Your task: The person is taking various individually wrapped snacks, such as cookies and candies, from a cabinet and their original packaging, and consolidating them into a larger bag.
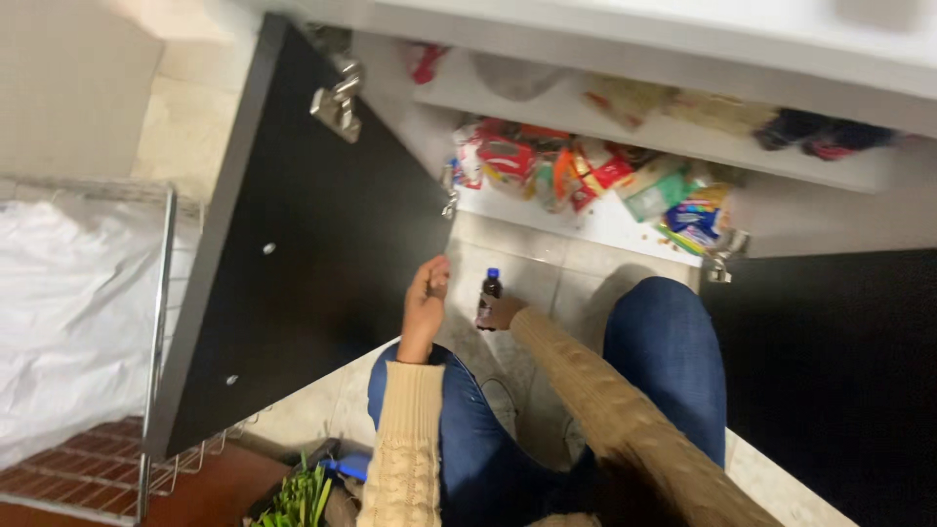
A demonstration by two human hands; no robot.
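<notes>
1. Your right hand (504,312) has a small dark bottle (489,299) in its grip, low in front of the open cupboard (605,220).
2. Your left hand (427,293) is loosely curled and empty, just left of the bottle.
3. You seem mid-carry; next, steady the bottle upright.

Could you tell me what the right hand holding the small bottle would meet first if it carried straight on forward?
Probably the packets on the cupboard's bottom shelf. The right hand with its bottle points there over bare floor tiles, though depth is unclear.

Dim indoor light, motion blur throughout, dark shadow at right edge.
</notes>
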